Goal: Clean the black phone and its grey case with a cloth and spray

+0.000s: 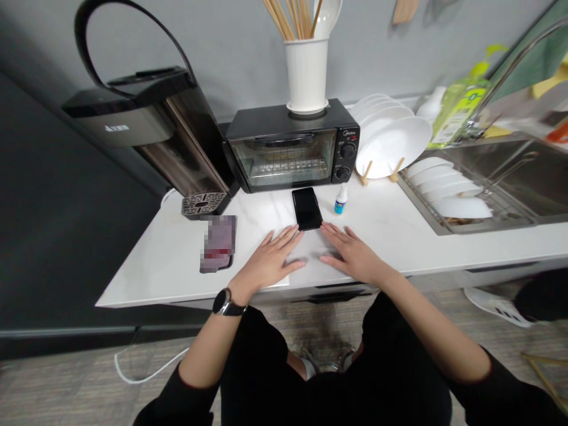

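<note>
Both hands lie flat on the white counter (168, 266), palms down, fingers stretched out. My left hand (268, 260), with a black watch at the wrist, rests just left of centre. My right hand (350, 254) rests beside it. Neither holds anything. A black phone (306, 207) lies face up just beyond the fingertips, which almost reach its near edge. To its right stands a small white bottle with a blue label (341, 200). A dark phone case or wallet (218, 242) lies to the left of my left hand.
A black toaster oven (288, 148) stands at the back with a white utensil holder (306, 74) of chopsticks on top. A black water dispenser (146, 130) stands left. White plates (390, 139) in a rack, a sink (510, 177) and green dish soap (461, 106) are right.
</note>
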Available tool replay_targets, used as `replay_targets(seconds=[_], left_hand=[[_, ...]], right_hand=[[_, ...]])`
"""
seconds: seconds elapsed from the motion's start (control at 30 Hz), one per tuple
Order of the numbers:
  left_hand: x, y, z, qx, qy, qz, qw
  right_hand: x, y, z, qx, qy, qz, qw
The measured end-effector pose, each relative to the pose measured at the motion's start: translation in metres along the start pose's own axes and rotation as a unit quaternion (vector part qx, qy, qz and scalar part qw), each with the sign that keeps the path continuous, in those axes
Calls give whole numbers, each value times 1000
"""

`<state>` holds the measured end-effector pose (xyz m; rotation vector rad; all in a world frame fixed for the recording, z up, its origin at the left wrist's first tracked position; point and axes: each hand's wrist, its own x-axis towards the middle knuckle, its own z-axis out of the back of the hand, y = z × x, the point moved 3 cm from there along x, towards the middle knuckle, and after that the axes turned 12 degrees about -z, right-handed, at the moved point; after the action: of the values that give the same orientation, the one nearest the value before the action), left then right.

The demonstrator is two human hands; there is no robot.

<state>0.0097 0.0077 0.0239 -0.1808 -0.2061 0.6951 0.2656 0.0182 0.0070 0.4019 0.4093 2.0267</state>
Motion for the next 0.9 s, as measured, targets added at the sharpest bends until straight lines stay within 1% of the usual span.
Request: replay_targets(seconds=[0.17, 0.23, 0.33, 0.47, 0.6, 0.73, 0.83, 0.9], left_hand=[[0, 4, -1, -8, 24, 20, 999], [-1, 3, 0, -7, 36, 32, 999], [-5, -1, 5, -6, 39, 49, 998], [-13, -5, 8, -14, 53, 40, 998], [-18, 1, 7, -17, 59, 38, 997], [-19, 8, 6, -18, 62, 39, 997], [-19, 6, 6, -16, 65, 41, 997], [-16, 3, 8, -16, 56, 42, 997]], right_hand=[[4, 0, -4, -1, -10, 8, 1000], [3, 0, -3, 7, -15, 11, 1000], [-1, -2, 1, 23, -14, 8, 1000], [-12, -6, 6, 17, -11, 0, 1000], [-21, -6, 5, -34, 1, 6, 999], [-22, -7, 4, -61, 22, 8, 998], [-20, -8, 4, -61, 34, 2, 998], [-18, -8, 4, -48, 31, -9, 998]])
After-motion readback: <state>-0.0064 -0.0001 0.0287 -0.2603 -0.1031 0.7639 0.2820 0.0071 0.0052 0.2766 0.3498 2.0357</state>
